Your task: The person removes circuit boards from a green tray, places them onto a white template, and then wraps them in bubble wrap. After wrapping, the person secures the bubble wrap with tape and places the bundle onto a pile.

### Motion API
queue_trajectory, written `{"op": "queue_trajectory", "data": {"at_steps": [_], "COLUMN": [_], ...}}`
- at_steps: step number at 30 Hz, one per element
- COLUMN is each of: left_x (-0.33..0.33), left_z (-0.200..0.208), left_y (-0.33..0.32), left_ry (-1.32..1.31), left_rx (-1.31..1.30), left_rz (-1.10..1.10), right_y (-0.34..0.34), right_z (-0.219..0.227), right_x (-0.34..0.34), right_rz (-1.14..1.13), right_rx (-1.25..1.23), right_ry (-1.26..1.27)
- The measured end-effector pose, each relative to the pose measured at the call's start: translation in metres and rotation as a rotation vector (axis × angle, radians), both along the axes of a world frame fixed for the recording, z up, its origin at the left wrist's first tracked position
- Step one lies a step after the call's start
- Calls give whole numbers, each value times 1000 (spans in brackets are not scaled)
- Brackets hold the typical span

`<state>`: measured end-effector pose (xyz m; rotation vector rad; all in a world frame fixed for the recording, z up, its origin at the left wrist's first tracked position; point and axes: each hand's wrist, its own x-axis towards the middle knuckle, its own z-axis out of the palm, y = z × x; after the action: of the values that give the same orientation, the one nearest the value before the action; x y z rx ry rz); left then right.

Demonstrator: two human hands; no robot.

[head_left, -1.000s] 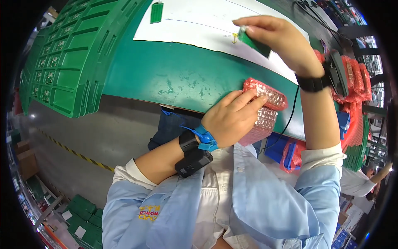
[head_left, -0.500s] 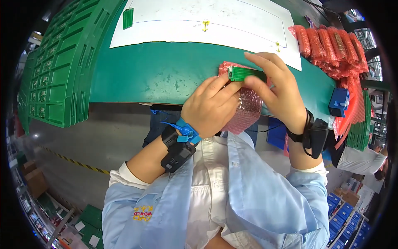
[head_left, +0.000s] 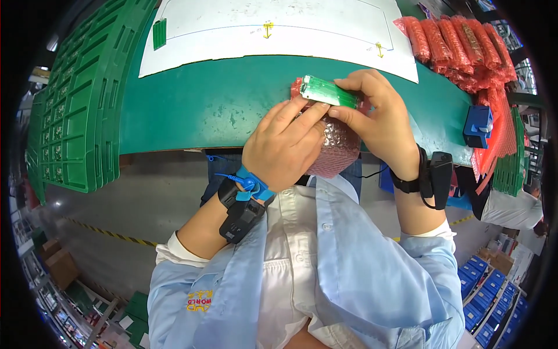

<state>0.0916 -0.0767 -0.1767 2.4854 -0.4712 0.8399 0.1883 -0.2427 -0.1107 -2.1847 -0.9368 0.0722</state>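
A slim green circuit board (head_left: 329, 93) lies slantwise over a sheet of pinkish-red bubble wrap (head_left: 336, 150) at the table's near edge. The wrap hangs down over that edge toward my shirt. My right hand (head_left: 381, 113) pinches the board's right end between thumb and fingers. Over the wrap rests my left hand (head_left: 285, 139), its fingertips against the board's near long side; its thumb is hidden. Bright glare covers part of the board. A blue strap with a cord circles my left wrist.
A white sheet with drawn lines (head_left: 232, 41) covers the far table, with another green board (head_left: 159, 34) at its left. Stacked green crates (head_left: 81, 110) stand left. Red bubble-wrapped bundles (head_left: 444, 46) lie far right, above a blue tape dispenser (head_left: 478, 127). Another person (head_left: 511, 203) is at right.
The board has tilted, its left end moving left and away from me, its face now catching light. My right hand has closed in on its right end. The whole view has shifted slightly.
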Motion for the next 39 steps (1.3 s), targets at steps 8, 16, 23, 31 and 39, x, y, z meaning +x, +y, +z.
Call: {"op": "queue_trajectory", "data": {"at_steps": [8,16,23,31,39], "left_x": [-1,-6,-8,-27,-27], "left_z": [-3,0,-3,-6,1], "left_y": [-1,-4,-5,-9,-10], "left_ry": [-15,2,-34,125,200], "left_rx": [-54,78,124,82,40], "left_rz": [-14,100,112,72,89], "right_y": [-13,-14,-10,-1,2], "right_z": [2,5,5,13,-10], "right_x": [8,15,24,19,19], "right_rz": [38,50,161,156,204], "right_rx": [-16,-74,-148,-219,-114], "right_ry": [77,193,253,248,-492]}}
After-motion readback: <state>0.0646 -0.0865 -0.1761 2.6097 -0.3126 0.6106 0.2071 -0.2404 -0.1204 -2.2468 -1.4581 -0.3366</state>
